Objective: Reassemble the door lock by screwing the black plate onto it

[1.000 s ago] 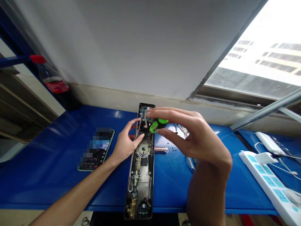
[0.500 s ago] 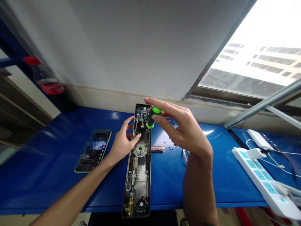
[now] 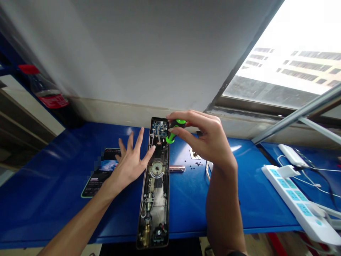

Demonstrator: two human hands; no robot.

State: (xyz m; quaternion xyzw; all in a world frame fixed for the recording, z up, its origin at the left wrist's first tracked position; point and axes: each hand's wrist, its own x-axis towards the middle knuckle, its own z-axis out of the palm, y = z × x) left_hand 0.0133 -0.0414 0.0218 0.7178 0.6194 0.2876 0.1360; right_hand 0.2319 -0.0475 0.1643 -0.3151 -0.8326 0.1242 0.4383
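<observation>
A long, narrow metal housing (image 3: 160, 199) lies lengthwise in front of me, its inside showing a blue circuit board (image 3: 160, 130), thin cables, a round disc (image 3: 156, 169) and a brass part near the front. My right hand (image 3: 205, 137) grips a green and black screwdriver (image 3: 174, 132), which leans over the housing just below the circuit board. Its tip is too small to make out clearly. My left hand (image 3: 133, 160) has its fingers spread at the left side of the housing, with the thumb near the edge and nothing held.
A phone (image 3: 92, 185) lies left of the housing, partly behind my left hand. Several small dark screws (image 3: 197, 164) and a copper-coloured cylinder (image 3: 178, 169) are to the right. Beyond are a power strip (image 3: 293, 202), a metal pole (image 3: 295, 115) and, far left, a bottle (image 3: 53, 100).
My left hand has come off the housing and moved left, its fingers spreading beside the phone. My right hand still holds the screwdriver, now tilted slightly more.
</observation>
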